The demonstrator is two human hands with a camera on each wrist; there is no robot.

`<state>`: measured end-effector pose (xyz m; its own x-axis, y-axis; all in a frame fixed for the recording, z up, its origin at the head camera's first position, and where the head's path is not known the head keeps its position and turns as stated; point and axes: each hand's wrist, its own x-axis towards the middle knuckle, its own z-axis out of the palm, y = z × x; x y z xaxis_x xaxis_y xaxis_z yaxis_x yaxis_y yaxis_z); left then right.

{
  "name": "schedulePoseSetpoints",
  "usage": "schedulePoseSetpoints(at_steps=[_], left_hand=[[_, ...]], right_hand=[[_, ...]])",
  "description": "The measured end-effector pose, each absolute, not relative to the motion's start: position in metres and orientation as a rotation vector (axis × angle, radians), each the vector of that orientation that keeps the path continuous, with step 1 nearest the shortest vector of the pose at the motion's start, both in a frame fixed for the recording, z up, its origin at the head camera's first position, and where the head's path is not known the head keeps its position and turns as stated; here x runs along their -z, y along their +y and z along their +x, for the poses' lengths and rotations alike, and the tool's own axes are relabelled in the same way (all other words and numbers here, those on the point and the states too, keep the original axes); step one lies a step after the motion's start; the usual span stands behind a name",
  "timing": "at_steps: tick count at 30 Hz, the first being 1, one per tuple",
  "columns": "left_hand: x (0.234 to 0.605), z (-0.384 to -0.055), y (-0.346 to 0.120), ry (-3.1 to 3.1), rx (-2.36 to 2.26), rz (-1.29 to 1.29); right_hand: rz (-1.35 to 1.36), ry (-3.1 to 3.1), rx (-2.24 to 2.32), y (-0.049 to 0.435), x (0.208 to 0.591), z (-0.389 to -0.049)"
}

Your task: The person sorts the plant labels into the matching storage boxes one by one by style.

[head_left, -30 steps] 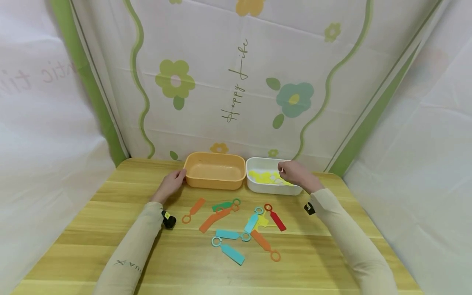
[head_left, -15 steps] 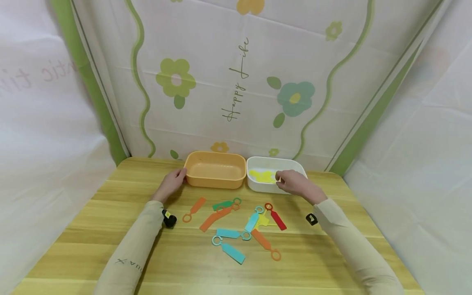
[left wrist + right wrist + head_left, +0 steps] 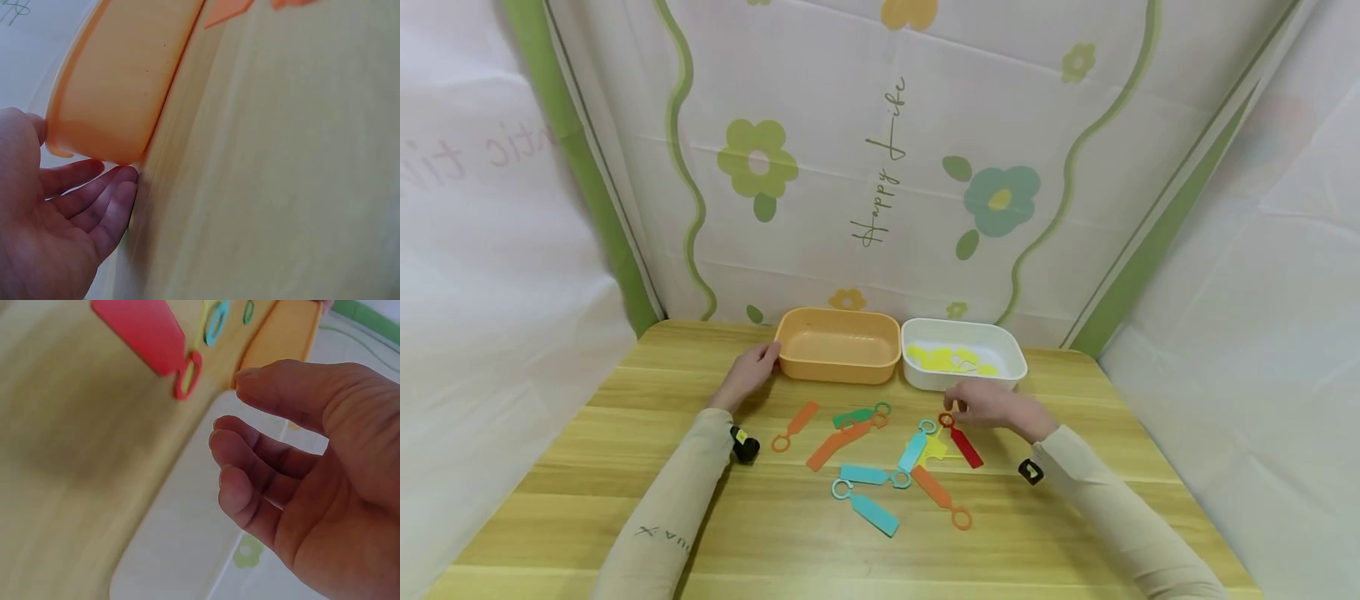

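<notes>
My left hand [image 3: 749, 377] rests at the left end of an orange bin [image 3: 119, 81]. In the left wrist view its relaxed fingers touch the end wall, and the thumb lies by the rim. My right hand [image 3: 988, 406] hovers before the white bin [image 3: 962, 381], close to the ring of a red tag [image 3: 967, 448]. Its fingers are loosely bent with nothing between them, as the right wrist view shows. Yellow flat pieces [image 3: 943, 360] lie inside the white bin. Under a light blue tag [image 3: 913, 451] and beside the red one is a yellow tag [image 3: 935, 448].
Orange tags [image 3: 932, 487], a green tag [image 3: 852, 418] and more light blue tags [image 3: 874, 515] are scattered over the wooden table [image 3: 760, 533]. A printed curtain [image 3: 850, 167] hangs behind both bins, and white cloth walls [image 3: 1262, 333] stand at the sides.
My right hand has come out of the white bin and moved toward me, down to the red tag's ring. The left hand stays at the orange bin.
</notes>
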<state>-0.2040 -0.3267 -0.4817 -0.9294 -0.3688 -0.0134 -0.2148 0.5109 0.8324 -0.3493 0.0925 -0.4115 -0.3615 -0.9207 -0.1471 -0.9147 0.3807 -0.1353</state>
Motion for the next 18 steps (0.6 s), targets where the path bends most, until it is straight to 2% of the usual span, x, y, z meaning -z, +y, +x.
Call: schedulePoseSetpoints(at_steps=[7,18], left_hand=[[0.484,-0.205,-0.328,-2.598,1.365,0.507],[0.484,-0.205,-0.328,-2.6,1.363,0.503]], right_hand=[[-1.668,2.341,0.072,0.089,0.422,-0.336],[-1.533,2.33,0.037,0.09,0.431,-0.324]])
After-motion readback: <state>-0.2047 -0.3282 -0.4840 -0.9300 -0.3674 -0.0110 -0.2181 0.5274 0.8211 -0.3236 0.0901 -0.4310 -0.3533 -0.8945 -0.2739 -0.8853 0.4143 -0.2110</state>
